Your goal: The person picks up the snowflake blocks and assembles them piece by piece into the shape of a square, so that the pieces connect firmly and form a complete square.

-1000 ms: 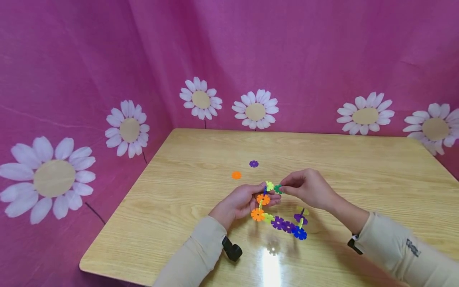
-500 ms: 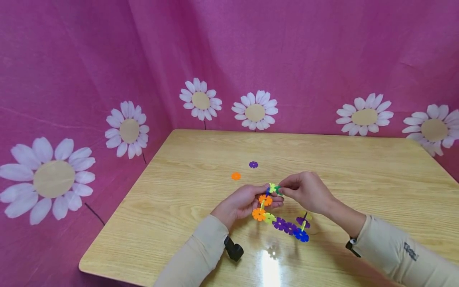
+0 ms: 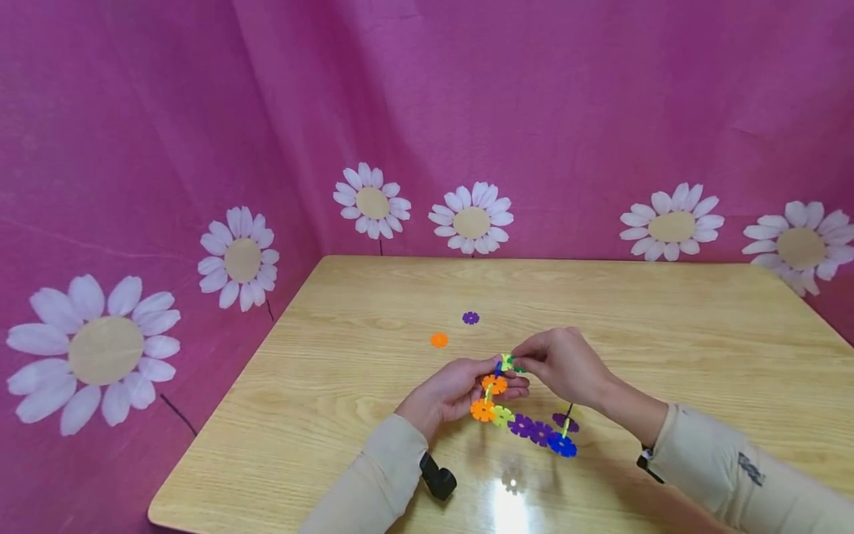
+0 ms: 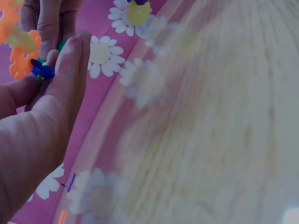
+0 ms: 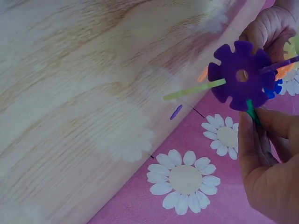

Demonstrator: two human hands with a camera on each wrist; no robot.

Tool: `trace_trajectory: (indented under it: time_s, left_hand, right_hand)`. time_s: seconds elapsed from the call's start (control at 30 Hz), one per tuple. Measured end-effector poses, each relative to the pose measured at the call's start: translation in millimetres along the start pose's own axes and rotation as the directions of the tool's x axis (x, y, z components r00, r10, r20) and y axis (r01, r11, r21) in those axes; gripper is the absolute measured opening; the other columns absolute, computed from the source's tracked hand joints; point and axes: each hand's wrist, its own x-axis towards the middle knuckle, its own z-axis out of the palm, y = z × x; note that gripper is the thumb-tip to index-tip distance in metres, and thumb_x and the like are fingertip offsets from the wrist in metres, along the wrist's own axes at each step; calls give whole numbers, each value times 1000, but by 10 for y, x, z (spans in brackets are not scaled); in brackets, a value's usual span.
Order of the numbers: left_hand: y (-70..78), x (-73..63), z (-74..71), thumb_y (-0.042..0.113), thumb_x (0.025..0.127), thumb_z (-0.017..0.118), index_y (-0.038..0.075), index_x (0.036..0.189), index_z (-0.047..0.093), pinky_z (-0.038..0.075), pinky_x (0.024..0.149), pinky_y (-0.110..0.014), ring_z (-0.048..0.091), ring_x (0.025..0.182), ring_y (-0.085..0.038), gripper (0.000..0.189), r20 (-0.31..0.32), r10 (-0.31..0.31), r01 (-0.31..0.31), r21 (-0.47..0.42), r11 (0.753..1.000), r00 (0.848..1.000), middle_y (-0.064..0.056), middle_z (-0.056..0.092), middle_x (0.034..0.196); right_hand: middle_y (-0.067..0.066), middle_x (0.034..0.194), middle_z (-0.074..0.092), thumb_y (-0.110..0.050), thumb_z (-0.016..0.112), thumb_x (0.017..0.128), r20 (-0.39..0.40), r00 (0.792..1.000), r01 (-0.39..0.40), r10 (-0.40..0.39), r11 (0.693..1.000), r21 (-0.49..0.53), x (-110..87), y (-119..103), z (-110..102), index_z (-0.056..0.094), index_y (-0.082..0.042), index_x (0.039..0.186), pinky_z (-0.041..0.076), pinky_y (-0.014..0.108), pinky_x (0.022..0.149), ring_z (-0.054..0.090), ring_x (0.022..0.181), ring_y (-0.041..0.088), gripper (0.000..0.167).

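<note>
A chain of slotted, flower-shaped plastic discs in orange, yellow-green, purple and blue hangs above the table. My left hand [image 3: 447, 389] pinches its upper end by a yellow-green disc [image 3: 506, 361] and a blue disc [image 4: 44, 70]. Thumb and fingers of my right hand [image 3: 570, 365] pinch a green disc [image 5: 252, 112], which meets the yellow-green one; whether its slot is seated cannot be seen. Lower down hang an orange disc [image 3: 482, 411], a purple disc [image 3: 520, 425] and a dark blue disc [image 3: 563, 445]. In the right wrist view, a large purple disc [image 5: 229, 70] partly covers the left hand.
Beyond the hands, a loose orange disc [image 3: 439, 340] and a loose purple disc [image 3: 471, 318] lie flat on the wooden table [image 3: 300, 415]. A pink curtain [image 3: 534, 89] printed with white flowers stands along the back and left.
My right hand has brought the green disc leftward against the yellow-green disc, where they now overlap. The chain has shifted slightly right. The head view has tilted up a little.
</note>
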Motion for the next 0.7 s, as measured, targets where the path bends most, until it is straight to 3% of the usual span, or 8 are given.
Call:
trace_trajectory:
  time_s: [0.2, 0.4, 0.6, 0.7]
  left_hand:
    - [-6, -11, -4, 26, 110, 38, -7, 132, 57, 60, 86, -25, 75, 94, -16, 44, -9, -1, 1, 4, 1000, 1000, -23, 69, 122]
    - [4, 4, -11, 30, 109, 38, -13, 131, 55, 60, 89, -27, 75, 94, -16, 51, 14, -13, 12, 21, 1000, 1000, -28, 64, 127]
    - [-5, 9, 0, 43, 107, 42, -8, 131, 58, 58, 93, -31, 69, 114, -30, 59, -14, -25, 25, 18, 1000, 1000, -29, 63, 128]
    - [-17, 1, 30, 45, 107, 40, -3, 132, 58, 56, 97, -35, 61, 124, -37, 57, 6, -25, 25, 6, 1000, 1000, -30, 62, 130]
  right_hand:
    - [6, 88, 78, -2, 72, 89, 39, 999, -25, 24, 999, 31, 4, 24, -5, 79, -4, 95, 61, 21, 64, 72, 76, 11, 9]
    - [6, 88, 78, -3, 72, 89, 82, 996, -26, 21, 998, 56, 21, 54, -34, 79, -4, 96, 59, 18, 63, 73, 78, 16, 9]
    - [7, 90, 78, -4, 73, 89, 140, 990, -2, -15, 993, 117, 73, 71, -58, 79, -4, 95, 59, 18, 64, 74, 79, 18, 9]
    - [6, 92, 79, -7, 75, 88, 179, 984, -8, -21, 987, 159, 94, 71, -52, 79, -5, 96, 59, 20, 67, 73, 81, 14, 10]
